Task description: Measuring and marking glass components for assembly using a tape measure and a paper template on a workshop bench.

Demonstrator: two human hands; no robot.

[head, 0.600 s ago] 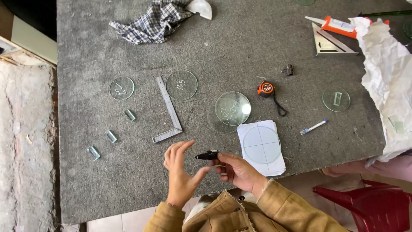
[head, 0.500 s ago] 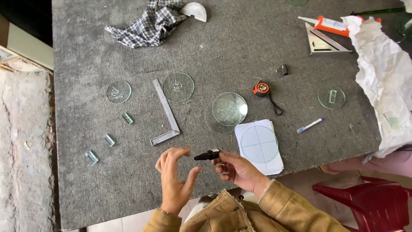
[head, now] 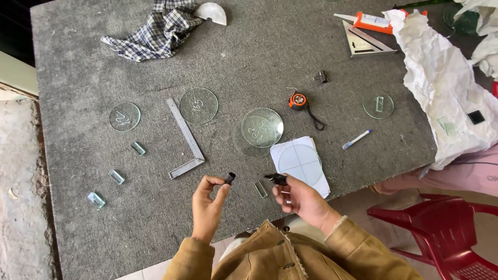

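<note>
- Pinching a small black cap (head: 230,178) between thumb and fingertips: left hand (head: 208,205), raised over the grey table (head: 259,57).
- Right hand (head: 301,197) closed around black marker (head: 276,179), just beside the cap, apart.
- Small glass strip (head: 260,189) lies between the hands.

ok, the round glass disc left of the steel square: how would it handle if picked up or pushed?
The glass disc looks thin and lies flat on the felt-like table top, so probably hard to lift by its edge. Likely brittle. Pushed, it should drag rather than roll.
</note>
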